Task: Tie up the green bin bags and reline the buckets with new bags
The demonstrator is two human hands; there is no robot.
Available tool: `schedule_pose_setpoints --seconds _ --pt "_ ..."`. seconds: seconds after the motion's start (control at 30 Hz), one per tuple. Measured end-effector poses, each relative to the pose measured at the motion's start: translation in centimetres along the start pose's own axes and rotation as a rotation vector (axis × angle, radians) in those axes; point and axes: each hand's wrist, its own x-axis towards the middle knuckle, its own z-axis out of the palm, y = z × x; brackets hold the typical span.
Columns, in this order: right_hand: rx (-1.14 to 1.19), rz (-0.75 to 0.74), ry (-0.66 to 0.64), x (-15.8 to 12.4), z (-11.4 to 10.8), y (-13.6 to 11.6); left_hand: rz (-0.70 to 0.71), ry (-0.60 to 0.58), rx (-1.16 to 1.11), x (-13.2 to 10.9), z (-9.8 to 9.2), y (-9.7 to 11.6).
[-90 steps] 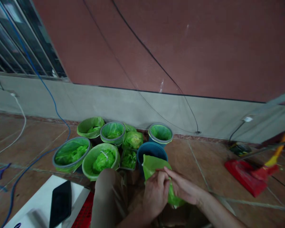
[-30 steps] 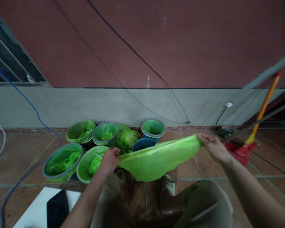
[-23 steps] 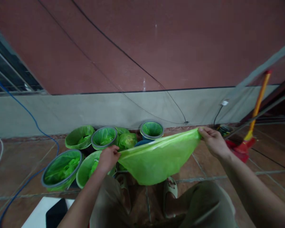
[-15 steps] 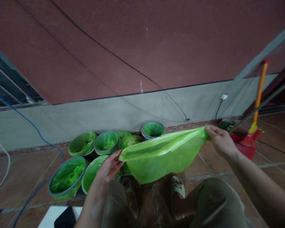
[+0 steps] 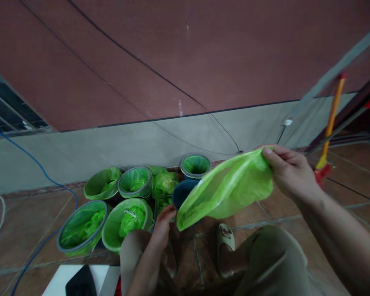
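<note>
A translucent green bin liner (image 5: 231,189) stretches between my two hands, its mouth partly spread. My right hand (image 5: 291,170) pinches its upper right corner between thumb and fingers. Lower down, my left hand (image 5: 165,224) has its fingers curled at the liner's left end, close to the rim of a dark blue bin (image 5: 181,191); its exact fingertip contact is partly hidden. That bin stands partly behind the liner, with no liner showing over its rim. Just behind it is a grey-rimmed bin (image 5: 195,165) lined in green.
Several green-lined bins stand to the left, including a bin holding a bunched green bag (image 5: 132,220). A black phone-like object (image 5: 82,281) lies on a white surface (image 5: 57,279). A blue cable (image 5: 37,162) crosses the floor; a yellow-handled tool (image 5: 333,119) stands right.
My left hand has moved right and down, towards the blue bin, which now shows. My right hand is slightly higher. The liner has gone from stretched wide to narrower and slanting.
</note>
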Motion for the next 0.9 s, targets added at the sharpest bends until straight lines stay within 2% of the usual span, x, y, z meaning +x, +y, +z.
schedule_pose_setpoints --seconds 0.1,0.17,0.3,0.4,0.5,0.6,0.67,0.77,0.83,0.9 --pt "-0.031 -0.056 -0.03 -0.3 0.8 -2.0 -0.177 -0.068 -0.083 -0.6 1.1 -3.1" --pt "-0.055 -0.121 -0.035 -0.1 1.1 -2.3 -0.232 -0.161 -0.14 -1.5 2.0 -4.0" --pt "-0.092 -0.181 0.001 0.4 1.2 -1.7 -0.237 -0.293 -0.243 -3.0 3.1 -3.9" --pt "-0.09 -0.183 0.04 0.7 0.9 -1.1 -0.198 -0.321 -0.289 -3.6 3.2 -3.3" --pt "-0.082 -0.176 0.099 0.9 0.4 -0.2 -0.153 -0.278 -0.284 -3.5 2.8 -2.9" --pt "-0.118 -0.163 0.118 1.3 -0.5 1.0 -0.093 -0.221 -0.183 -2.6 2.2 -2.8" --pt "-0.151 -0.198 0.137 1.6 -1.3 1.9 -0.013 -0.141 -0.026 -1.7 1.7 -2.9" --pt "-0.21 -0.33 0.208 1.8 -2.3 3.1 0.105 0.051 0.294 -0.1 0.9 -2.6" --pt "-0.253 -0.396 0.219 1.6 -2.9 3.8 0.131 0.155 0.475 0.9 0.2 -1.9" --pt "-0.278 -0.385 0.179 1.3 -3.3 4.7 0.128 0.209 0.57 1.6 -0.3 -0.8"
